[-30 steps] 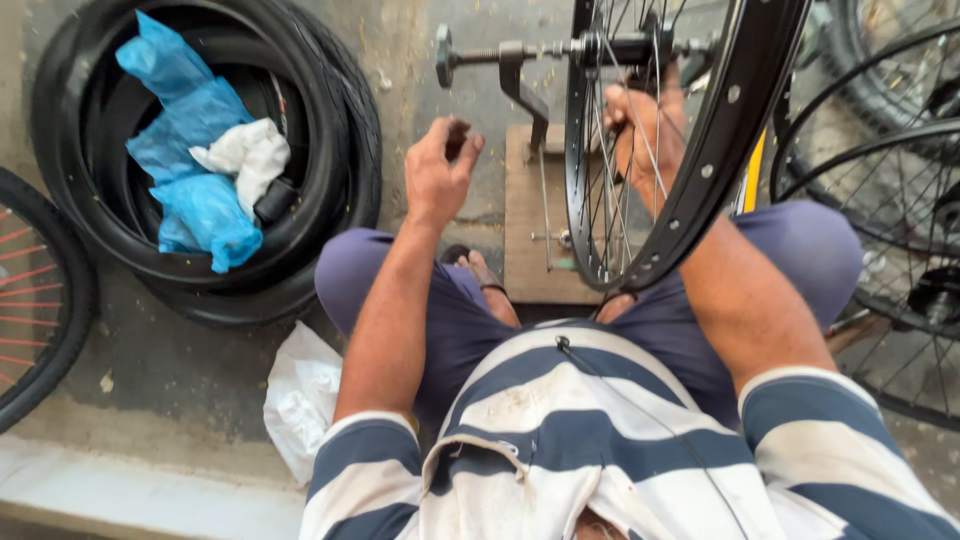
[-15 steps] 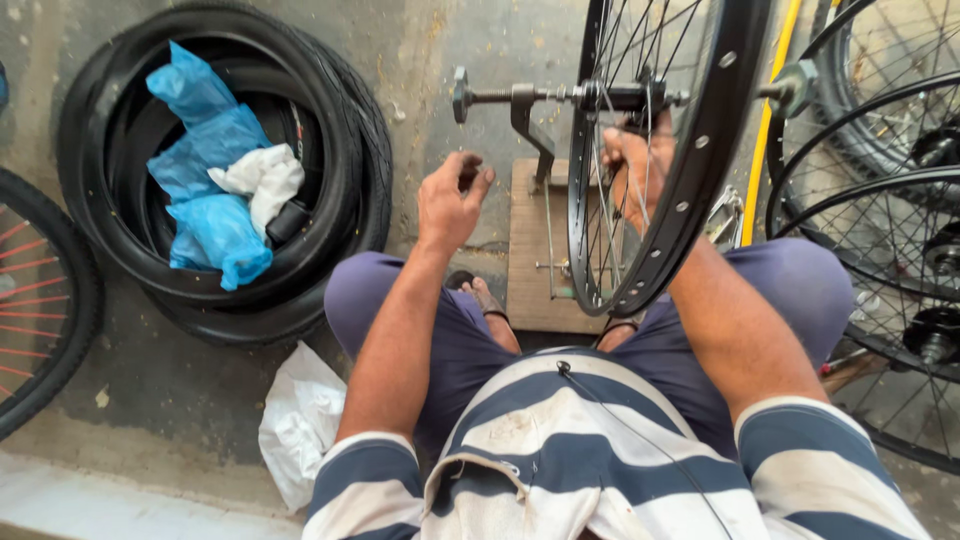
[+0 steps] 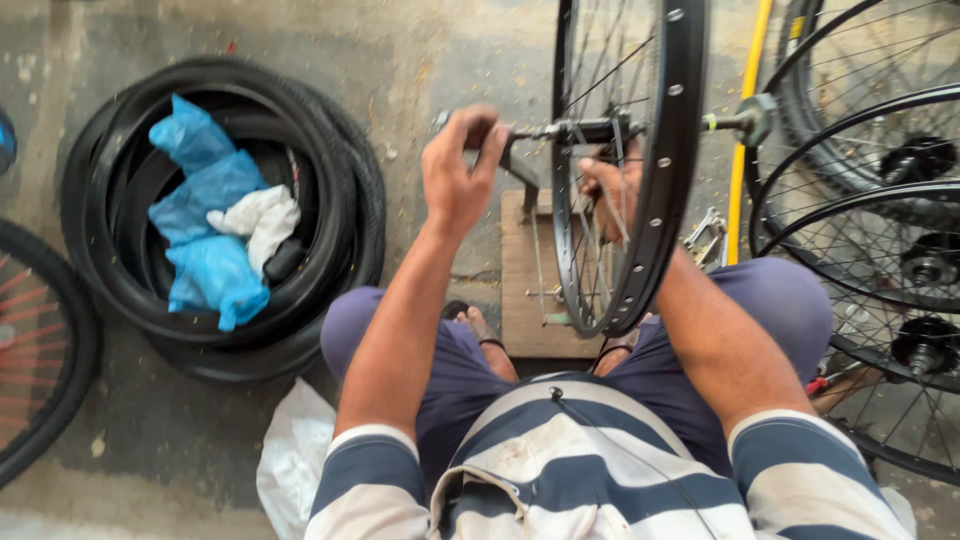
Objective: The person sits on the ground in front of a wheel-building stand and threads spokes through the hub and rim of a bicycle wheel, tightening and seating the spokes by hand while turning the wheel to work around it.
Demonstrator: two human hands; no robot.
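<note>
Fingers of the left hand [image 3: 458, 172] grasp the axle end [image 3: 505, 132] left of one black wheel rim [image 3: 668, 170] standing upright at centre. The right hand [image 3: 610, 188] reaches among its spokes [image 3: 590, 240], grip unclear. Far left lies one stack of tyres [image 3: 340, 210] holding three blue bags [image 3: 205, 225].

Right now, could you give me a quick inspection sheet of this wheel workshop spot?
Surface: stained concrete floor, with a small wooden base under the stand.
Job's things: black spoked wheel upright on a metal axle stand.
Clutter: stacked black tyres holding blue plastic bags and a white cloth; white bag by the knee.
Hands: left hand grips the axle end; right hand reaches among the spokes, partly hidden.
Cables: nothing seen.
Surroundings: more spoked wheels at right, a yellow rim, a red-spoked wheel at left.
</note>
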